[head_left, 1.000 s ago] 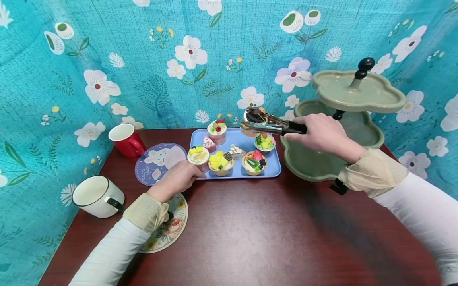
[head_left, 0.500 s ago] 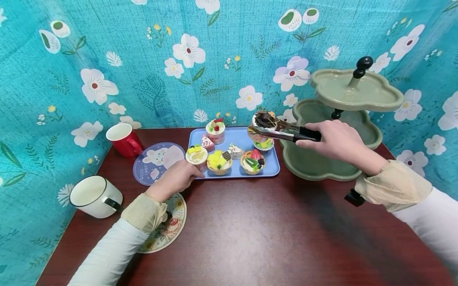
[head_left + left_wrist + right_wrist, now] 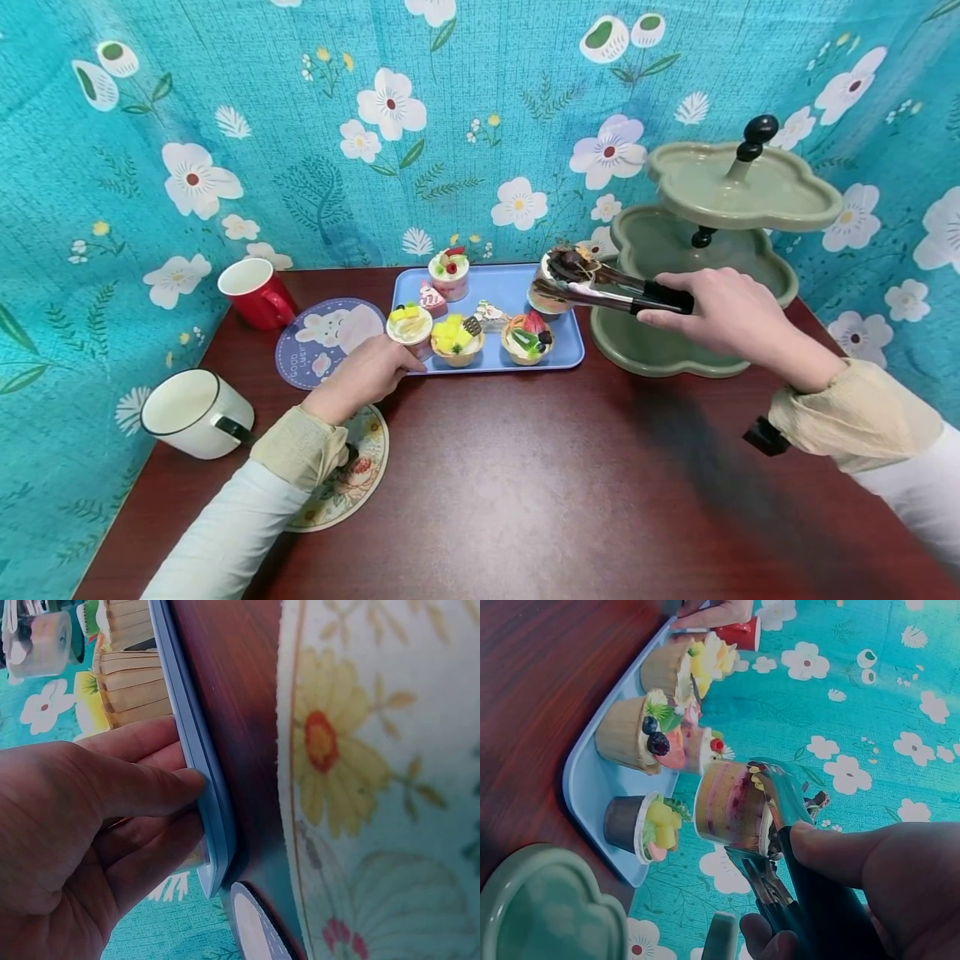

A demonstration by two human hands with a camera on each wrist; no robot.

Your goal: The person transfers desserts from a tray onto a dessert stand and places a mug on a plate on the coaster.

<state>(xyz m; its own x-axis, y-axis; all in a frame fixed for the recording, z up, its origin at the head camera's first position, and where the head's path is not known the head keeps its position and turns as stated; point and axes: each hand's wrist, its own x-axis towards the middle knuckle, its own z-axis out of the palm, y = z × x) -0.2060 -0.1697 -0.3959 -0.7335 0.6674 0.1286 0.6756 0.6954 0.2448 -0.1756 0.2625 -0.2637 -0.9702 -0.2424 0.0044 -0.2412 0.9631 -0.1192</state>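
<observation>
My left hand (image 3: pixel 365 379) pinches the front left rim of a blue tray (image 3: pixel 516 292), as the left wrist view shows. My right hand (image 3: pixel 723 308) grips black-handled tongs (image 3: pixel 660 307), whose ends hold a layered cake cup (image 3: pixel 731 802) with a dark topping. The cup hangs tilted over the tray's right back part. A small fruit cup (image 3: pixel 660 825) beneath it is hidden in the head view. Other desserts on the tray include a strawberry-topped tart (image 3: pixel 527 340), a yellow-fruit tart (image 3: pixel 457 337), a cream cup (image 3: pixel 410 325) beside my left hand and a cherry-topped cup (image 3: pixel 450 273).
A green three-tier stand (image 3: pixel 810 200) rises just right of the tray. To the left are a red mug (image 3: pixel 255 300), a white mug (image 3: pixel 197 412), a purple rabbit mat (image 3: pixel 300 337) and a floral round mat (image 3: pixel 360 475), partly under my left arm.
My right hand has moved right and nearer, carrying the cake cup in the tongs and covering the small fruit cup in the head view. My left hand stays on the tray rim.
</observation>
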